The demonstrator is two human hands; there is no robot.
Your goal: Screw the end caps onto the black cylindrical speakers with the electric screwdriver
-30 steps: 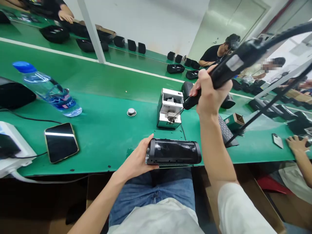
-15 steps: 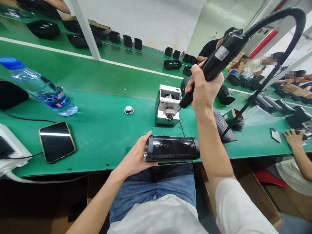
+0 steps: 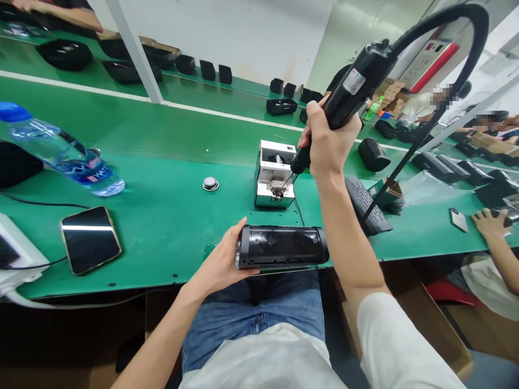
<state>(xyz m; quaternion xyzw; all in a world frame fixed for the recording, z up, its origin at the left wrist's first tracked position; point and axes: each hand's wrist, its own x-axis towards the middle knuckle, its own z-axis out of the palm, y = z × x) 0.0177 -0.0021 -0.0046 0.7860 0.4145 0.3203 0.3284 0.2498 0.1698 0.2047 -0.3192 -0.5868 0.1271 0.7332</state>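
My right hand [image 3: 334, 138] is wrapped round a black electric screwdriver [image 3: 351, 86] with a thick cable looping from its rear end. The screwdriver slants down to the left, and its thin bit reaches the front outlet of a white screw feeder [image 3: 275, 175]. Whether a screw sits on the tip is too small to tell. My left hand [image 3: 225, 256] grips the left end of a black speaker-like housing [image 3: 284, 246] with a perforated front, lying level at the table's near edge. A small round silver part [image 3: 210, 183] lies on the green table left of the feeder.
At left are a water bottle [image 3: 60, 151], a phone [image 3: 91, 239] and a white power strip [image 3: 18, 254]. Right of my forearm lie a black slotted panel [image 3: 367, 208] and a small box [image 3: 387, 195]. Another person's hand [image 3: 490, 224] rests at far right, near a second phone [image 3: 458, 220].
The view has shifted slightly. The screwdriver's bit stays at the feeder's outlet, with the tool marginally lower, and my left hand keeps the housing in the same place.
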